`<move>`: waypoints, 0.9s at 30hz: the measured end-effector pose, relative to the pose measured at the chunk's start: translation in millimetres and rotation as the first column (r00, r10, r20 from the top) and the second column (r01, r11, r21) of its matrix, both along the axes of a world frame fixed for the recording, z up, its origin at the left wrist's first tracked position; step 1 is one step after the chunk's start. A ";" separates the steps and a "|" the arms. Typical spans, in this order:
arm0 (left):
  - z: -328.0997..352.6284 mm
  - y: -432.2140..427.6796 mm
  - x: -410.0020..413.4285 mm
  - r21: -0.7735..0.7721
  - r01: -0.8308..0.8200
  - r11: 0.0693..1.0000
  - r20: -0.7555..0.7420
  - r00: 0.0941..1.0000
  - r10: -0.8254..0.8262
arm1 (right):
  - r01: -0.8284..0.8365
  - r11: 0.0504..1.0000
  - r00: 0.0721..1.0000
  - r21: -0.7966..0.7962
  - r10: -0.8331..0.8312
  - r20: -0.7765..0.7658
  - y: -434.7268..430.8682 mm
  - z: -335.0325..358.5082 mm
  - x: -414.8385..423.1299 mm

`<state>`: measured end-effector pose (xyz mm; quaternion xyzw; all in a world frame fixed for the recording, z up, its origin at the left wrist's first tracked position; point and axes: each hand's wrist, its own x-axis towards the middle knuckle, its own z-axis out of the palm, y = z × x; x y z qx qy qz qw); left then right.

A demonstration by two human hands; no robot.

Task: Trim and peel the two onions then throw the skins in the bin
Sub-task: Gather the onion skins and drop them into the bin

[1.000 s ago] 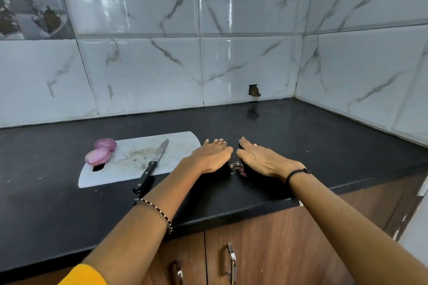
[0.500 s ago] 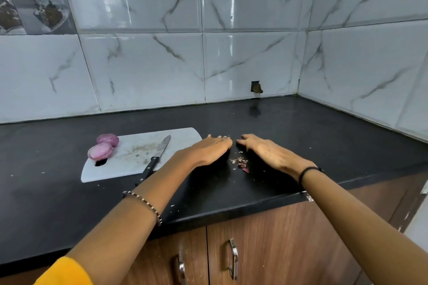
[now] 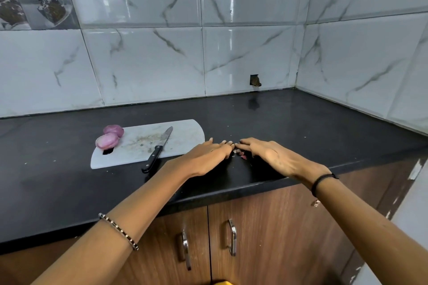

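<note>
Two peeled purple onions (image 3: 108, 136) lie at the far left corner of a white cutting board (image 3: 185, 139). A black-handled knife (image 3: 157, 150) rests on the board with its handle over the front edge. To the right of the board, a small heap of onion skin bits (image 3: 239, 153) lies on the black counter. My left hand (image 3: 208, 155) and my right hand (image 3: 268, 154) lie flat on the counter on either side of the heap, fingers straight, fingertips almost meeting behind it.
The black counter (image 3: 301, 127) runs into a corner of white marble-look tiled walls at the right. Wooden cupboard doors with metal handles (image 3: 231, 236) sit under the counter's front edge. No bin is in view.
My two hands have stayed either side of the skin bits, their fingertips drawing a little closer together. The view has shifted slightly.
</note>
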<state>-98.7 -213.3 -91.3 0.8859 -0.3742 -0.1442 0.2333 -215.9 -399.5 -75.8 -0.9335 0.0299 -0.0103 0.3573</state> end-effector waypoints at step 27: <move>-8.1 -5.8 -29.4 -0.081 -0.120 0.989 0.145 0.981 0.131 | 0.061 0.957 0.997 -0.283 -0.070 -0.023 14.1 -9.6 13.1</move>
